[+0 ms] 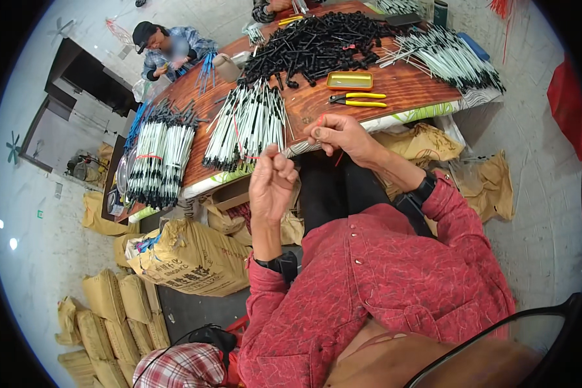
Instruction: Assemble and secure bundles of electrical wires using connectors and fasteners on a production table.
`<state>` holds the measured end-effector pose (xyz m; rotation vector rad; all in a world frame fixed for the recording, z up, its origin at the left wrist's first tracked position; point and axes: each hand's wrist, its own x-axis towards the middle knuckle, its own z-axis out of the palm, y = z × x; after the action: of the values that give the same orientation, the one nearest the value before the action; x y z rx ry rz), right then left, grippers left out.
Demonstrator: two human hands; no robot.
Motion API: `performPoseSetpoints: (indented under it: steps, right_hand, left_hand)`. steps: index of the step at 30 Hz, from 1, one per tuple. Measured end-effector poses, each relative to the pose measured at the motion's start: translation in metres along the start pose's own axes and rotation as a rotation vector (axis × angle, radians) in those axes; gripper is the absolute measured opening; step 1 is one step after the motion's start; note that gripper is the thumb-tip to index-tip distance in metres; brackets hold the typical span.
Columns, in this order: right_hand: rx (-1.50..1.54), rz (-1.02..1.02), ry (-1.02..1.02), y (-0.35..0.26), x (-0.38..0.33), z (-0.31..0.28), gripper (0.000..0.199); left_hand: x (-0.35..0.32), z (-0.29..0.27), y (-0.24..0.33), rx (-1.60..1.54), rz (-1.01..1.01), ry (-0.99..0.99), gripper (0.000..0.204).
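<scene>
Just off the table's near edge, my left hand (273, 184) is closed in a pinch on a thin red string (238, 132). The string runs up and left over a loose bunch of white rods with black ends (252, 119) that lies on the table. My right hand (344, 138), further right and a little higher, is closed too, with bits of red string showing at its fingertips and below the hand. Whether both hands hold one string I cannot tell. Right beyond my right hand lie cutting pliers with yellow handles (365, 100).
The wooden table (307, 100) bears a large heap of black parts (310, 48), a yellow tray (349, 80), tied rod bundles (161, 155) at left and loose rods (449, 61) at right. Brown sacks (187, 258) stand below. A co-worker (174, 52) sits at the far left.
</scene>
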<state>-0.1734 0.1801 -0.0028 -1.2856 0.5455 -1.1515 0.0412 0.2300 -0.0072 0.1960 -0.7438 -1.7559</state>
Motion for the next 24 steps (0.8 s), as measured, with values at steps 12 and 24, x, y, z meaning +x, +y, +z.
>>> performPoseSetpoints:
  steps: [12, 24]
  right_hand:
    - [0.024, -0.197, -0.070, -0.052, 0.072, 0.013, 0.024]
    - [0.017, 0.329, 0.004, 0.044, 0.182, -0.034, 0.022]
  left_hand:
    - [0.036, 0.000, 0.155, 0.560, 0.511, -0.007, 0.021]
    - [0.143, -0.165, 0.213, 1.705, -0.023, 0.563, 0.049]
